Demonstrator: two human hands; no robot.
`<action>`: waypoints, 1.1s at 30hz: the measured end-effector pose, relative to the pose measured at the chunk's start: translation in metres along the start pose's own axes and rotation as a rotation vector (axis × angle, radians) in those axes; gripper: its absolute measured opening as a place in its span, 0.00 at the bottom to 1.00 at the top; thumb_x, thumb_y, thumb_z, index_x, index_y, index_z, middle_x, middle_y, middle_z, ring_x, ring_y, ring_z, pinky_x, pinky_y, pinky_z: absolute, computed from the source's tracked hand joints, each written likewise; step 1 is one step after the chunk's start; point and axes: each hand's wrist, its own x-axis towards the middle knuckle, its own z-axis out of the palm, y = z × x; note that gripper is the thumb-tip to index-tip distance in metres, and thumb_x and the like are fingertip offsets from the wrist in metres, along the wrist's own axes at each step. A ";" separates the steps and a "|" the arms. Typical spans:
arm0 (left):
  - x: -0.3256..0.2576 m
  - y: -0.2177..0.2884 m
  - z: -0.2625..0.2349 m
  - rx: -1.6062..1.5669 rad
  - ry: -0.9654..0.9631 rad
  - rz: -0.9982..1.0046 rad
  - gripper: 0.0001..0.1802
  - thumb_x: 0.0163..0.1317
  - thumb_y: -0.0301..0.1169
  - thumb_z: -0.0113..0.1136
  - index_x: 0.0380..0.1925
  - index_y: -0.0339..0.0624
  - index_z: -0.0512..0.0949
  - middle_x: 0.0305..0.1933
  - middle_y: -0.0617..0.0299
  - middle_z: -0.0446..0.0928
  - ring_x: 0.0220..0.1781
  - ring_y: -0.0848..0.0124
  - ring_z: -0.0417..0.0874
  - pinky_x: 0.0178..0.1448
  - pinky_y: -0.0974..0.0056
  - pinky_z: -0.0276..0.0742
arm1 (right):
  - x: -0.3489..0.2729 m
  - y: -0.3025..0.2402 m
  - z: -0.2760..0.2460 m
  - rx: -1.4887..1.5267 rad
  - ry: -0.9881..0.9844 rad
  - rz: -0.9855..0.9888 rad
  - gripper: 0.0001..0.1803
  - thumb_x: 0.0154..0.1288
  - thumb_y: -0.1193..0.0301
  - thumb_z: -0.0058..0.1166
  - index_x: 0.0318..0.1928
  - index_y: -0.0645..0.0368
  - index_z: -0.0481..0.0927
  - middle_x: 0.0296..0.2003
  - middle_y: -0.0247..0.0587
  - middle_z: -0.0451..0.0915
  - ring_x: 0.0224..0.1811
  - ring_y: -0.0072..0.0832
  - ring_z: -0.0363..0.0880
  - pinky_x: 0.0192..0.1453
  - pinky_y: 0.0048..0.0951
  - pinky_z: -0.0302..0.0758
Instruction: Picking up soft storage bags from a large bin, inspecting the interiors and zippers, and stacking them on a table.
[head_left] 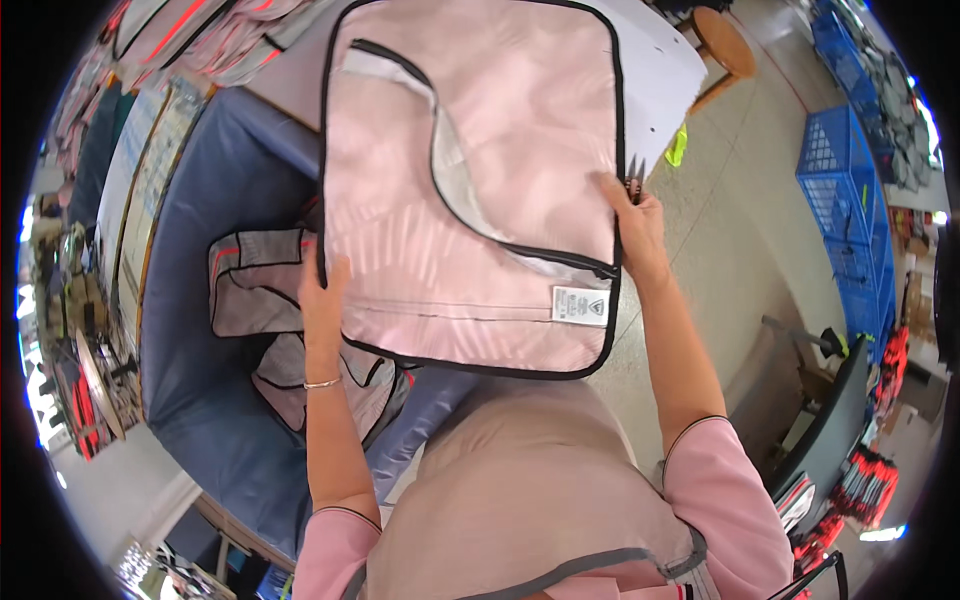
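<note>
A large flat pink fabric cover [470,190] with black piping and a curved zipper lies spread in front of me, a small white label near its lower right corner. My left hand [322,300] grips its lower left edge, a thin bracelet on that wrist. My right hand [635,225] holds its right edge and also keeps a small pair of snips [636,172] against the fabric, their tips pointing up.
Grey pieces with black piping [255,300] lie on a blue-covered table [210,400] to my left. More stacked pieces [190,35] sit at the far left. A wooden stool [725,45], blue crates [840,190] and a dark chair [830,410] stand on the floor to the right.
</note>
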 end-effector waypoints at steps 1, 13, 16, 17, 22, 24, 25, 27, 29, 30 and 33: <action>-0.005 0.000 0.008 0.089 -0.080 -0.102 0.23 0.58 0.30 0.63 0.52 0.30 0.72 0.50 0.52 0.76 0.48 0.69 0.75 0.55 0.63 0.70 | -0.003 -0.001 -0.006 -0.099 -0.025 -0.035 0.15 0.57 0.66 0.64 0.39 0.65 0.80 0.31 0.33 0.80 0.28 0.17 0.75 0.30 0.20 0.72; -0.061 0.004 0.000 -0.058 -0.278 -0.320 0.25 0.63 0.34 0.58 0.52 0.22 0.69 0.50 0.47 0.75 0.46 0.64 0.77 0.52 0.60 0.74 | -0.062 0.052 -0.053 -0.399 0.059 -0.232 0.27 0.44 0.55 0.68 0.37 0.66 0.81 0.29 0.47 0.82 0.32 0.29 0.78 0.38 0.36 0.75; -0.072 -0.036 -0.043 0.520 -0.475 0.360 0.26 0.64 0.41 0.55 0.59 0.40 0.69 0.58 0.39 0.70 0.47 0.51 0.77 0.51 0.50 0.72 | -0.115 0.097 -0.049 -0.041 0.028 -0.161 0.17 0.53 0.64 0.62 0.37 0.66 0.79 0.26 0.36 0.79 0.30 0.21 0.75 0.35 0.29 0.74; -0.098 0.029 -0.020 0.525 -0.236 -0.367 0.24 0.66 0.38 0.52 0.57 0.36 0.70 0.58 0.40 0.71 0.52 0.49 0.76 0.58 0.52 0.68 | -0.136 0.105 -0.053 -0.022 0.045 -0.167 0.16 0.53 0.65 0.61 0.36 0.66 0.79 0.25 0.35 0.78 0.29 0.20 0.74 0.34 0.29 0.73; -0.150 0.056 0.051 0.486 -0.491 -0.131 0.26 0.64 0.41 0.55 0.55 0.32 0.71 0.55 0.41 0.73 0.49 0.50 0.76 0.55 0.53 0.70 | -0.213 0.115 -0.084 -0.016 0.216 -0.216 0.13 0.53 0.67 0.58 0.34 0.66 0.76 0.21 0.40 0.74 0.26 0.22 0.71 0.32 0.32 0.71; -0.173 0.062 0.058 0.483 -0.541 -0.052 0.27 0.63 0.43 0.56 0.53 0.30 0.71 0.53 0.41 0.74 0.48 0.51 0.76 0.54 0.54 0.70 | -0.244 0.131 -0.104 -0.079 0.242 -0.177 0.14 0.53 0.67 0.58 0.34 0.66 0.75 0.23 0.47 0.75 0.27 0.28 0.74 0.35 0.35 0.72; -0.187 0.065 0.062 0.482 -0.562 -0.022 0.28 0.62 0.44 0.57 0.53 0.29 0.72 0.52 0.41 0.75 0.47 0.51 0.77 0.53 0.54 0.71 | -0.263 0.139 -0.117 -0.096 0.308 -0.199 0.15 0.54 0.65 0.57 0.36 0.66 0.76 0.26 0.51 0.76 0.29 0.31 0.76 0.38 0.36 0.73; -0.212 0.072 0.068 0.486 -0.600 0.035 0.30 0.61 0.45 0.58 0.51 0.28 0.72 0.50 0.41 0.76 0.46 0.51 0.77 0.52 0.54 0.71 | -0.298 0.149 -0.149 -0.144 0.406 -0.181 0.19 0.55 0.63 0.57 0.41 0.66 0.77 0.34 0.56 0.79 0.36 0.39 0.79 0.44 0.37 0.73; -0.228 0.080 0.068 0.491 -0.634 0.095 0.31 0.60 0.46 0.60 0.50 0.26 0.72 0.49 0.41 0.77 0.44 0.52 0.77 0.51 0.55 0.72 | -0.333 0.155 -0.177 -0.268 0.527 -0.126 0.27 0.56 0.59 0.56 0.50 0.68 0.76 0.45 0.61 0.78 0.50 0.44 0.78 0.55 0.36 0.72; -0.235 0.084 0.068 0.501 -0.643 0.121 0.32 0.59 0.47 0.60 0.49 0.25 0.73 0.48 0.41 0.77 0.43 0.52 0.77 0.50 0.55 0.72 | -0.353 0.146 -0.194 -0.280 0.510 -0.034 0.29 0.56 0.58 0.55 0.50 0.70 0.75 0.48 0.61 0.77 0.53 0.47 0.76 0.59 0.36 0.71; -0.279 0.112 0.073 0.515 -0.672 0.203 0.35 0.58 0.49 0.62 0.47 0.22 0.73 0.45 0.41 0.79 0.41 0.52 0.77 0.49 0.56 0.73 | -0.389 0.175 -0.242 -0.309 0.738 -0.132 0.24 0.57 0.59 0.55 0.46 0.68 0.77 0.41 0.60 0.79 0.45 0.46 0.79 0.52 0.37 0.73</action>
